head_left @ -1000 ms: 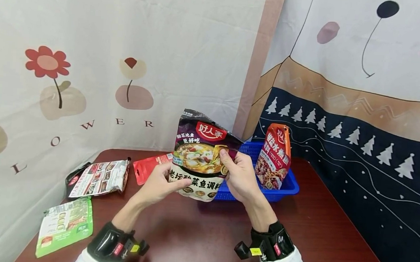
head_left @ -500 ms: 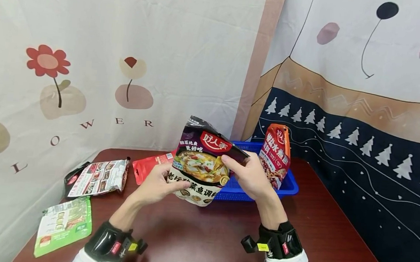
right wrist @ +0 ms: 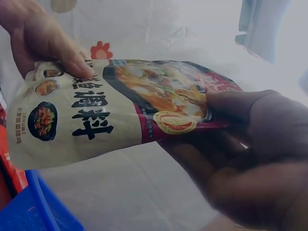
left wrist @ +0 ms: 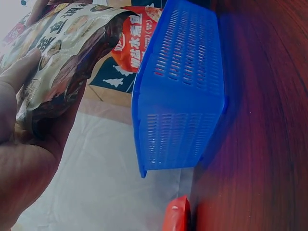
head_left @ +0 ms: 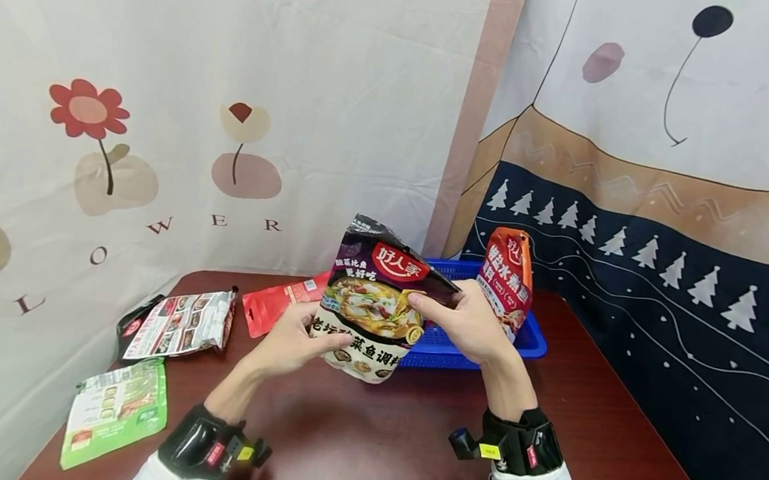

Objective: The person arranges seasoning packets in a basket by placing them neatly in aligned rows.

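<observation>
A black, purple and cream seasoning pouch is held up over the table, tilted, its printed front toward the head camera. My left hand grips its lower left edge, thumb on the front. On the upper right side, my right hand pinches the pouch between thumb and fingers; the right wrist view shows the fingers behind it. Just beyond stands a blue plastic basket, partly hidden by the pouch and right hand. Inside the basket an orange-red seasoning pouch leans upright.
On the table's left side lie a green pouch and a white-and-black pouch. A red pouch lies behind my left hand. Fabric backdrops hang behind the brown table.
The held pouch has shifted slightly right and down and tilted clockwise. My right hand has moved right and lower with it; both hands keep their hold.
</observation>
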Demonstrator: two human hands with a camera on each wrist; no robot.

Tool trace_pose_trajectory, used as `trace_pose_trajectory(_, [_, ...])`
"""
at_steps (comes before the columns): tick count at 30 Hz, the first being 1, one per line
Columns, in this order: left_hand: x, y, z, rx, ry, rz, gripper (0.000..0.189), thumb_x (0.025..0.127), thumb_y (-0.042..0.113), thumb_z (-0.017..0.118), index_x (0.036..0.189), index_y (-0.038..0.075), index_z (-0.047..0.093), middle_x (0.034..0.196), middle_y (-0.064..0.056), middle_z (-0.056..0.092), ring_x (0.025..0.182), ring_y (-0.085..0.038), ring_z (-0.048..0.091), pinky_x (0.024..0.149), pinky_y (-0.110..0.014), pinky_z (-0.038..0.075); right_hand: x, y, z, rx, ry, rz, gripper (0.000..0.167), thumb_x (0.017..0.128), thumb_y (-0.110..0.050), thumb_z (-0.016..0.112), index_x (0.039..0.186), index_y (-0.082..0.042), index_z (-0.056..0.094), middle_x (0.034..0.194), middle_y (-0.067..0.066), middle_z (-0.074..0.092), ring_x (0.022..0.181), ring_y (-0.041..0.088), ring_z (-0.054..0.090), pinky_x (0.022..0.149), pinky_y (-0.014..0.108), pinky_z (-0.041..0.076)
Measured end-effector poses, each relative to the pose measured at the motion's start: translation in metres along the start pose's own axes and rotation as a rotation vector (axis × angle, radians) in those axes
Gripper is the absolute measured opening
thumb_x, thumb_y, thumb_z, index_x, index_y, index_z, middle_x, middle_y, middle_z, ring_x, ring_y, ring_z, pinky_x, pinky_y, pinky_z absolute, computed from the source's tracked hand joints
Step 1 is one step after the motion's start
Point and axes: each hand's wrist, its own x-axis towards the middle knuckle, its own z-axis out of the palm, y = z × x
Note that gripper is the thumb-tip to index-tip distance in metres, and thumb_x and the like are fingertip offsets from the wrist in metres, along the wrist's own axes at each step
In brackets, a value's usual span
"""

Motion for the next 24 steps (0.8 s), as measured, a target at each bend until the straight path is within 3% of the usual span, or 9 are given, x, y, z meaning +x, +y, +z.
trace_pose_trajectory(11, [0.001, -0.001, 0.005, -0.047, -0.022, -0.031, 0.028, 0.103, 0.01, 0.083, 0.13, 0.009, 0.079, 0.122, -0.013, 0.086, 0.106, -0.013, 0.084, 0.091, -0.033, 0.07, 0.0, -0.005, 0.004, -0.049, 0.044, -0.053, 0.032, 0.112, -0.012, 0.07, 0.141, 0.002, 0.074, 0.12, 0.011, 0.086, 0.102, 0.019, 0.083, 0.087, 0.035, 0.071])
trace_pose_trajectory(15, [0.002, -0.004, 0.008, -0.077, -0.034, -0.024, 0.031, 0.103, 0.008, 0.082, 0.133, 0.007, 0.077, 0.122, -0.015, 0.086, 0.106, -0.014, 0.084, 0.091, -0.034, 0.07, -0.002, -0.008, 0.006, -0.101, 0.082, -0.06, 0.029, 0.111, -0.012, 0.072, 0.137, 0.001, 0.077, 0.114, 0.01, 0.086, 0.096, 0.017, 0.08, 0.081, 0.031, 0.068])
trace_pose_trajectory(20, [0.003, -0.007, 0.015, -0.086, -0.017, -0.028, 0.034, 0.102, 0.009, 0.083, 0.135, 0.009, 0.076, 0.123, -0.013, 0.085, 0.105, -0.012, 0.084, 0.09, -0.033, 0.07, -0.005, -0.012, 0.006, -0.16, 0.129, -0.062, 0.025, 0.11, -0.013, 0.074, 0.13, -0.001, 0.081, 0.105, 0.009, 0.084, 0.085, 0.017, 0.074, 0.07, 0.029, 0.061])
trace_pose_trajectory(24, [0.004, -0.008, 0.02, -0.085, 0.015, -0.033, 0.044, 0.101, 0.012, 0.085, 0.144, 0.011, 0.071, 0.13, -0.013, 0.082, 0.108, -0.012, 0.082, 0.092, -0.032, 0.069, -0.007, -0.015, 0.004, -0.179, 0.151, -0.056, 0.024, 0.111, -0.013, 0.073, 0.127, 0.001, 0.081, 0.105, 0.012, 0.085, 0.086, 0.017, 0.075, 0.074, 0.027, 0.063])
